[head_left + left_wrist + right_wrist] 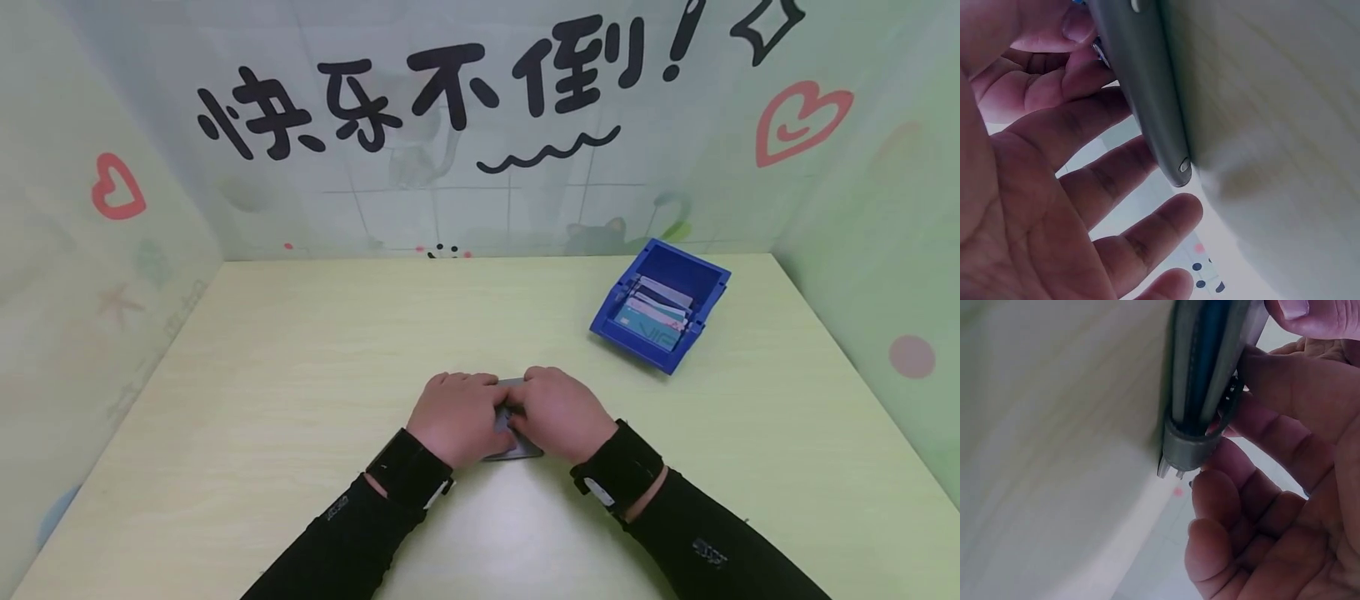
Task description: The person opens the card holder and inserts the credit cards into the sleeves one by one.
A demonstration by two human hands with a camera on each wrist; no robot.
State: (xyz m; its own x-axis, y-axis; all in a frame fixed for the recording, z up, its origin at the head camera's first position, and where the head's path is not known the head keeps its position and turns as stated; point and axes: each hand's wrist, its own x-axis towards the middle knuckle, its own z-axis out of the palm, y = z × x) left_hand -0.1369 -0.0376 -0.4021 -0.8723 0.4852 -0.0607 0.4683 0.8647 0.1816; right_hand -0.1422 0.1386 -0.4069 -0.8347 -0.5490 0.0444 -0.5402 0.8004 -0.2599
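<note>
Pinching a narrow grey curved strap (1190, 449), the right hand (562, 412) meets the left hand (459, 417) over a flat grey folded case (522, 448).

The case lies on the pale wood-grain worktop (315, 358), near the middle and mostly covered by the hands; the strap curves round one end of it, and a blue layer (1210, 356) shows between its grey edges. The right hand's fingers are curled, thumb and forefinger on the strap; the left hand grips nothing, its fingers fairly straight, some touching the case and others spread past its edge. Well apart, towards the worktop's far right, a blue rectangular plastic box (686, 271) sits tilted back, holding several flat cards (651, 321), the front one teal and marked VIP.
</note>
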